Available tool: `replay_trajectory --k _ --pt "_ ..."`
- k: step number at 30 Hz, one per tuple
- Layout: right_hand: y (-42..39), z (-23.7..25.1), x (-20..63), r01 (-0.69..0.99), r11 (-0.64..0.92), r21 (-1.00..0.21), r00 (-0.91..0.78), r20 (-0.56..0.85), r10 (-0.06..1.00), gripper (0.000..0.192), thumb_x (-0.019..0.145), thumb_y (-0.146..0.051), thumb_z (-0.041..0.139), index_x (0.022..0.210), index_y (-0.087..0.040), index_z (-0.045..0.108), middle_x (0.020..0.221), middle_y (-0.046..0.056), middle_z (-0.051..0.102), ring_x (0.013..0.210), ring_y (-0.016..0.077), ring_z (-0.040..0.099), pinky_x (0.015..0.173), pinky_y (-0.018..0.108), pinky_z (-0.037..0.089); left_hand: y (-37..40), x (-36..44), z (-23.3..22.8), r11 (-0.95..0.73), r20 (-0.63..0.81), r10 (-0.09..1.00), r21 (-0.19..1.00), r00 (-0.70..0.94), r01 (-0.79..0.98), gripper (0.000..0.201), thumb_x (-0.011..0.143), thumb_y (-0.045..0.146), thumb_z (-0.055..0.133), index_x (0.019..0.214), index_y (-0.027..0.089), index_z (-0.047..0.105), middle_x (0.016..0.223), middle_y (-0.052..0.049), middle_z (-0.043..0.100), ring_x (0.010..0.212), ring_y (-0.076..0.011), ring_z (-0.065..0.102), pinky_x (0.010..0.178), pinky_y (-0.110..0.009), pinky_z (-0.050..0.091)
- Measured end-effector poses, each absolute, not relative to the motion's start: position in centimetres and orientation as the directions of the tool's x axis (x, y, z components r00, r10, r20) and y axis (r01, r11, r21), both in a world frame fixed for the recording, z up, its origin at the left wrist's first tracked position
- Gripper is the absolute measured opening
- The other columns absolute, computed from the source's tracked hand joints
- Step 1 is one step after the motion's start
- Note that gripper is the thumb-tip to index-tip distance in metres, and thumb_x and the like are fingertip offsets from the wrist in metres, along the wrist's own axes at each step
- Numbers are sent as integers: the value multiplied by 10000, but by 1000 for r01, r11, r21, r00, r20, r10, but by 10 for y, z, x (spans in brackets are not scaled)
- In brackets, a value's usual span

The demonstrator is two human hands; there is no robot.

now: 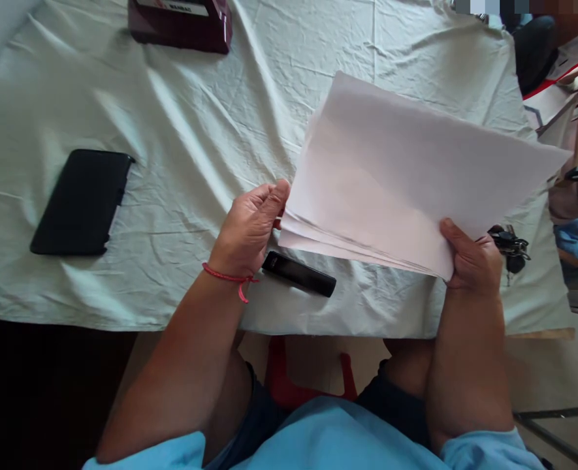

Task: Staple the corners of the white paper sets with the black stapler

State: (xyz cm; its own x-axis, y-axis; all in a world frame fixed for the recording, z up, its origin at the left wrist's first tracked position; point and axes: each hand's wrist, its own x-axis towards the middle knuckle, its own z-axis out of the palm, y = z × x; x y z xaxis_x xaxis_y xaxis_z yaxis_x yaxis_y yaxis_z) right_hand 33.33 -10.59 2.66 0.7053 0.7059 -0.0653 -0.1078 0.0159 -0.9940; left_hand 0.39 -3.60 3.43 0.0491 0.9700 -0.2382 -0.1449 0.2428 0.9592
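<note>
A stack of white paper sheets [396,176] is held slanted above the table. My right hand [469,258] grips its near right corner, thumb on top. My left hand [252,225] touches the stack's left edge with fingers curled at the sheets; a red string is tied round that wrist. Just below the stack, a slim black stapler-like bar [299,273] lies on the pale green tablecloth [195,130].
A black phone [80,201] lies face down at the left. A dark red box [181,23] sits at the far edge. A bunch of keys [510,245] rests beyond my right hand. A chair frame and clutter stand at the right.
</note>
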Motion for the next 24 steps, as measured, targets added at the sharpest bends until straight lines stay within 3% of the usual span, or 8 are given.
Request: replay_trajectory --k 3,7,11,18,24 --pt "-107 27 331 -81 9 -997 698 -50 714 555 558 -369 1140 999 -160 874 1062 84 906 1006 218 844 948 330 748 -37 3 35 260 -254 965 953 60 -157 641 902 842 871 769 268 619 711 -14 631 746 -205 683 654 -319 539" --pt "-108 27 330 -75 37 -996 697 -26 717 573 571 -363 1137 1044 -171 877 1086 72 907 1069 227 849 1056 374 733 -37 1 28 216 -216 976 966 14 -142 444 792 513 1049 812 237 702 785 0 690 773 -172 657 726 -301 551" --pt "-108 26 330 -72 85 -994 713 8 701 590 567 -339 1134 1064 -170 863 1122 76 898 1116 248 846 1143 441 707 -36 1 20 184 -195 980 965 -42 -185 365 849 369 1008 780 228 680 746 27 646 698 -128 560 683 -266 503" --pt "-108 28 330 -46 129 -991 746 51 664 492 574 -323 1103 964 -163 849 1084 80 875 1101 242 825 1141 419 699 -37 2 22 138 -142 989 984 -34 -117 590 934 697 919 714 263 583 666 29 460 632 -152 413 589 -298 421" --pt "-105 24 326 13 224 -974 743 159 650 502 543 -291 1071 967 -219 813 1162 53 875 1224 275 818 1232 516 657 -36 2 35 50 -52 998 998 -36 -47 631 891 772 931 735 268 586 735 -1 553 792 -193 588 715 -306 538"
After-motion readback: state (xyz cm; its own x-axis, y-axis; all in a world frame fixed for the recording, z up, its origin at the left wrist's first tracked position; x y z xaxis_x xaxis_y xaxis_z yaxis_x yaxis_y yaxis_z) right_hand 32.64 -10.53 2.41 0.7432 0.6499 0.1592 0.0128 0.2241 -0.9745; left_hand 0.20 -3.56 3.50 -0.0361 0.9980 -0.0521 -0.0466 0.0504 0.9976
